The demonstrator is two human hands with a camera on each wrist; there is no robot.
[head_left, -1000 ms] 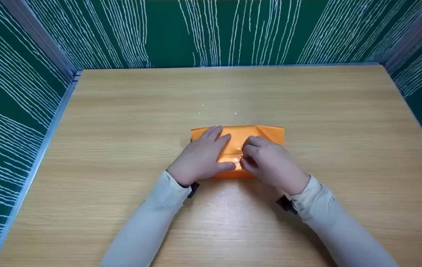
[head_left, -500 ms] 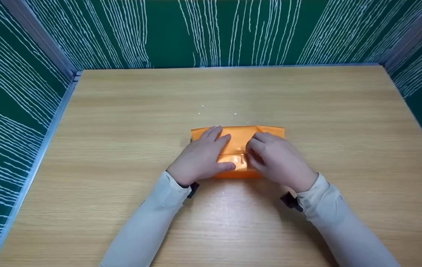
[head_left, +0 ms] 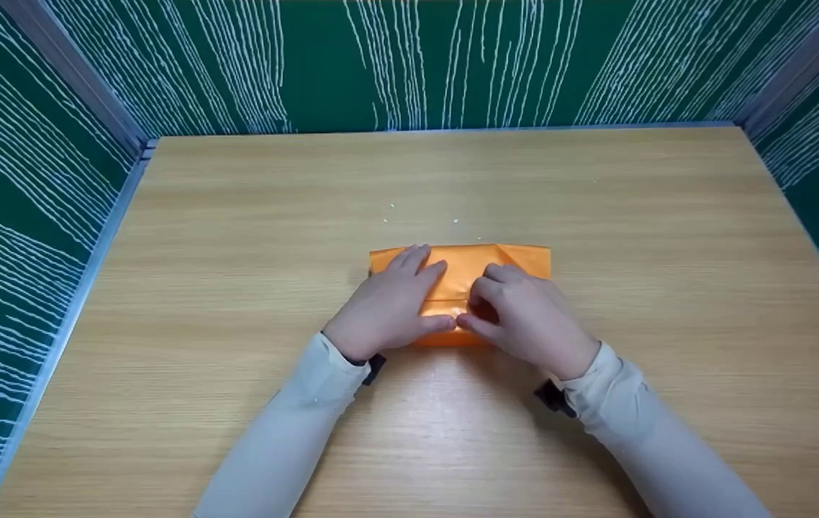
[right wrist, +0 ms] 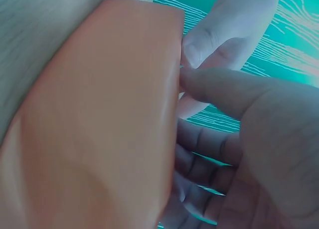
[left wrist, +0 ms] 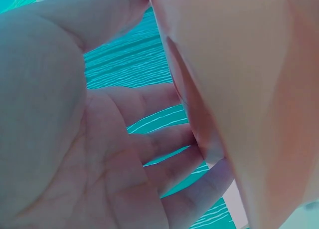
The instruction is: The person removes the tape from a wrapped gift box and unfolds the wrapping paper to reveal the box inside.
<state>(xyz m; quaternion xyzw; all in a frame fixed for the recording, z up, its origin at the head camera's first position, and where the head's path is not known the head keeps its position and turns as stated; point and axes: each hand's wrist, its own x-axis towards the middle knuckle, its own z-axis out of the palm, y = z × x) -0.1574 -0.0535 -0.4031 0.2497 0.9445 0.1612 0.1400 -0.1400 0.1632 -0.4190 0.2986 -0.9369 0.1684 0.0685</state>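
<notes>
An orange paper-wrapped package [head_left: 461, 270] lies flat on the table, a crease running across its top face and a shiny strip [head_left: 445, 308] just below that crease. My left hand [head_left: 386, 309] rests spread over the package's left part, fingers toward the far edge and thumb along the near side. On the right part, my right hand [head_left: 528, 313] touches the top with curled fingers, its thumb tip right at the left thumb's tip. Up close in the right wrist view, the package [right wrist: 109, 114] fills the left side, with the right hand's bent fingers along its edge.
The wooden table [head_left: 237, 216] extends around the package. A few tiny white scraps [head_left: 455, 221] lie beyond it. Green walls [head_left: 323, 72] with white lines stand behind and at both sides. A dark band [head_left: 555, 398] sits at the right wrist.
My right hand slid slightly right along the package, uncovering more of the shiny strip, then came back left, its thumb now meeting the left thumb. The left hand and package stayed put.
</notes>
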